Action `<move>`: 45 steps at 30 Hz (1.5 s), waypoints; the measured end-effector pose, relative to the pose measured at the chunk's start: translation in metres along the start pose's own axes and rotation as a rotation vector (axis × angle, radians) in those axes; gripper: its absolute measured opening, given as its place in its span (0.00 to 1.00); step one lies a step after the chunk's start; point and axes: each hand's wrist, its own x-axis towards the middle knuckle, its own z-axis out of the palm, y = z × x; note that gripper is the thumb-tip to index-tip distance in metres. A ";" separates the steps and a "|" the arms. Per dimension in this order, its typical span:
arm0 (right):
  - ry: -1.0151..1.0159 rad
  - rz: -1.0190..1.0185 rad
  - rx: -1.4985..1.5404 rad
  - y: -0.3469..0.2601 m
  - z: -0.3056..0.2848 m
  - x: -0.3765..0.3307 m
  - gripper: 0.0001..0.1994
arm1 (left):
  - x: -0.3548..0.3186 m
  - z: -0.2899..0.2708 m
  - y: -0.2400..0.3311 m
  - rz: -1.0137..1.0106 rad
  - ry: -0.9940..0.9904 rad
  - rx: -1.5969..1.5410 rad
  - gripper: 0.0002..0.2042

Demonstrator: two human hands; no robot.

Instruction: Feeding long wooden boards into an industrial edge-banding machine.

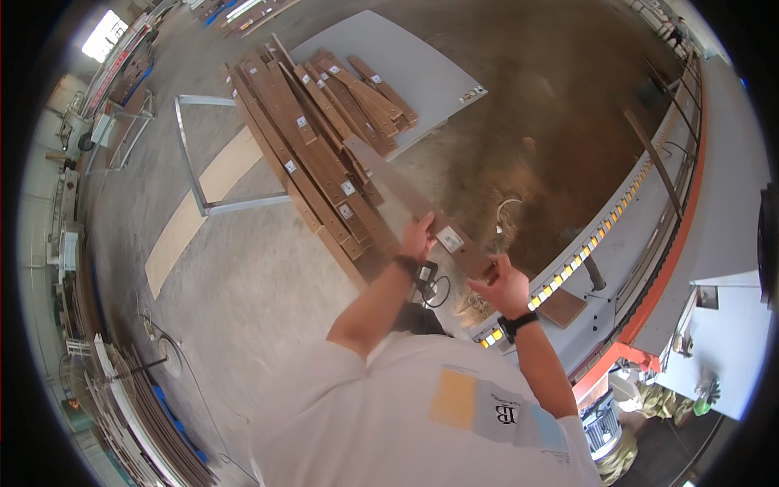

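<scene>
A long, narrow brown wooden board point(418, 203) with a white label runs slantwise in front of me. My left hand point(417, 237) is closed on its near-left edge, just beside the label. At the board's lower right end, my right hand point(505, 287) grips the end with thumb and fingers. The far end of the board reaches over a stack of similar brown boards point(296, 146), many of them labelled. Both wrists wear dark bands, and a small dark device with a looped cable point(440, 290) shows by my left wrist.
More brown boards lie on a large grey panel point(381, 36) beyond the stack. Along my right runs a long machine with a yellow-and-white edge point(596, 239) and an orange-red rail point(677, 219). Left of the stack are a metal frame point(191, 150) and a pale curved-looking strip point(174, 247).
</scene>
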 end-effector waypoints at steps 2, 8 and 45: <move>-0.007 -0.056 0.008 -0.009 0.019 0.032 0.32 | 0.001 -0.001 0.011 0.023 -0.029 -0.007 0.13; -0.062 0.030 0.086 -0.019 0.076 0.086 0.33 | -0.014 -0.011 0.030 0.055 -0.017 0.231 0.13; 0.361 0.662 0.401 0.100 0.000 -0.222 0.17 | 0.083 0.072 -0.165 -0.409 -0.427 0.825 0.11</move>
